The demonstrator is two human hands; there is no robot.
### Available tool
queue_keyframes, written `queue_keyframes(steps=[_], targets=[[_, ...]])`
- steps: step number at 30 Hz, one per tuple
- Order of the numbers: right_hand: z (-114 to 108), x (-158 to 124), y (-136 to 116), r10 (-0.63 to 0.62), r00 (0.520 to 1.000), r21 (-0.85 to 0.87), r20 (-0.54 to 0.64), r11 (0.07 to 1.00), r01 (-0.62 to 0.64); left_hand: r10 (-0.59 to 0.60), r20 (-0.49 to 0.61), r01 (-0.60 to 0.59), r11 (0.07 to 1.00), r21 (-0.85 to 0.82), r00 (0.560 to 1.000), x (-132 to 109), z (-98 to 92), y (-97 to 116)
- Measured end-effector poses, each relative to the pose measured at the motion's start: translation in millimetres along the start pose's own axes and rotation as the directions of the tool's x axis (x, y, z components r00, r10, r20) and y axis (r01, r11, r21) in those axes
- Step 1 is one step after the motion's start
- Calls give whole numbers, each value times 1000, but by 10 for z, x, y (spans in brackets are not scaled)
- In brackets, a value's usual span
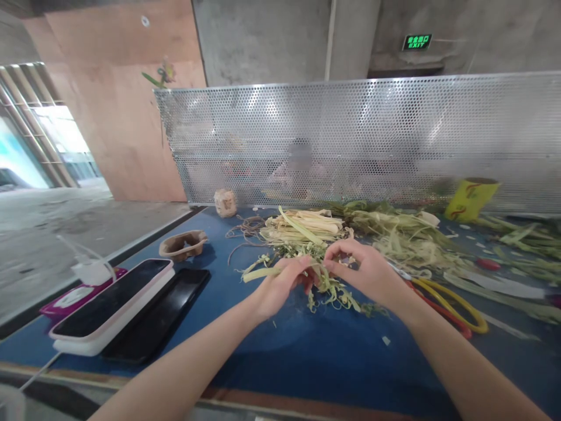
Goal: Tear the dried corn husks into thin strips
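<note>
Curly leaves (pixel 331 286) held above the tabletop (pixel 307 356)
The left hand (pixel 280 285) grips them, probably keeping them still while the right hand (pixel 367 269) pinches their edge; pale strips (pixel 302 225) lie behind, within reach.

Two hands show, one left hand (pixel 283 283) and one right hand (pixel 366 266); two phones (pixel 158 316), one cardboard holder (pixel 182 245), one yellow tube (pixel 471 200), one metal screen (pixel 280 117), one exit sign (pixel 417 42); the leaf strips (pixel 307 223) overlap too much to count.
</note>
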State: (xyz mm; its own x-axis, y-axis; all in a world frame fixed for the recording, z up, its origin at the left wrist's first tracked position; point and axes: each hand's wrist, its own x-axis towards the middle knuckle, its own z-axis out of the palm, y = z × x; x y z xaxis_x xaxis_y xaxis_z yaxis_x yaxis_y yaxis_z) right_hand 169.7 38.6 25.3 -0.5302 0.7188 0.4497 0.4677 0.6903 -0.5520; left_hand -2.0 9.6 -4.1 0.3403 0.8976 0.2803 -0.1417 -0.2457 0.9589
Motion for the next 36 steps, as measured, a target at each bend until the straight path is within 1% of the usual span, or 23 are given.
queue_keyframes(steps=[2, 4, 7, 11, 13, 16, 18, 22, 26, 28, 30, 32, 34, 36], targets=[[3, -1, 8, -4, 1000, 2, -3, 1000, 4, 9, -11, -7, 990, 139, 1000, -24, 16, 60], [10, -6, 28, -13, 1000, 3, -20, 1000, 14, -5, -26, 12, 959, 284, 1000, -43, 37, 113], [24, -16, 61, -17, 999, -9, -33, 1000, 17, -10, -37, 24, 921, 388, 999, -48, 61, 137], [23, -20, 62, -20, 1000, -31, -16, 999, 19, -5, -11, 10, 890, 457, 1000, -35, 60, 107], [6, -12, 52, -24, 1000, -16, -4, 1000, 24, 17, 13, -21, 874, 485, 1000, -34, 54, 110], [-25, 8, 46, -16, 997, 62, 80, 998, 11, 50, 64, -75, 869, 490, 997, -41, 57, 132], [-37, 15, 38, -7, 995, 57, 103, 998, 1, 45, 75, -76, 876, 477, 996, -48, 69, 136], [-5, -9, -15, 20, 996, -31, 86, 999, -17, 7, 94, -53, 866, 496, 996, -55, 95, 99], [59, -39, -64, -4, 997, -80, 77, 997, 10, 15, 175, -115, 809, 577, 984, -52, 105, 76], [74, -36, -57, -31, 998, -80, 51, 996, 35, 16, 184, -126, 788, 603, 983, -50, 108, 82], [73, -23, -35, -38, 999, -48, 17, 998, 39, 23, 179, -129, 780, 613, 984, -50, 112, 93], [69, -8, -9, -25, 1000, 31, 20, 999, 24, 25, 171, -127, 774, 620, 985, -56, 117, 103], [72, 0, 10, 12, 997, 169, 78, 985, -25, 7, 153, -101, 777, 622, 988, -63, 119, 105], [87, -1, 21, 63, 983, 342, 171, 932, -119, -14, 126, -67, 790, 609, 992, -69, 116, 94]])
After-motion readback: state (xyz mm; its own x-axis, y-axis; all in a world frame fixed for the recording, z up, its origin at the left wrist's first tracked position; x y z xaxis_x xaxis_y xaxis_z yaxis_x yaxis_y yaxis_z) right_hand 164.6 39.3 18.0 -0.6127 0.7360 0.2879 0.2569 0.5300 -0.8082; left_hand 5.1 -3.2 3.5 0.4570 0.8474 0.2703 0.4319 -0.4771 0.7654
